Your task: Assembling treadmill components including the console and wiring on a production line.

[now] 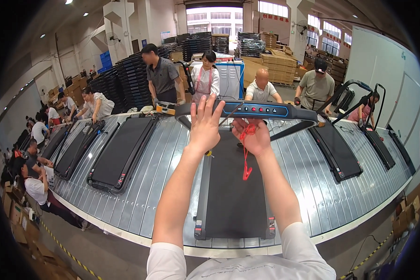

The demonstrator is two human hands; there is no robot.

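Right in front of me, a treadmill's black handlebar console [261,109] with a blue-edged button panel is raised above a black walking belt [235,186]. My left hand [204,126] lies against the left part of the console, fingers stretched upward. Below the panel's middle, my right hand [254,137] is turned palm up with its fingers curled. A red safety cord [246,163] is in its fingers and dangles down over the belt. The console hides part of the right fingertips.
More flat treadmills [123,151] lie along the metal roller table [172,172], left and right [336,151]. Several people stand at its far side; one holds an orange tool [165,108] near the console's left end. Cardboard boxes [280,65] are stacked behind them.
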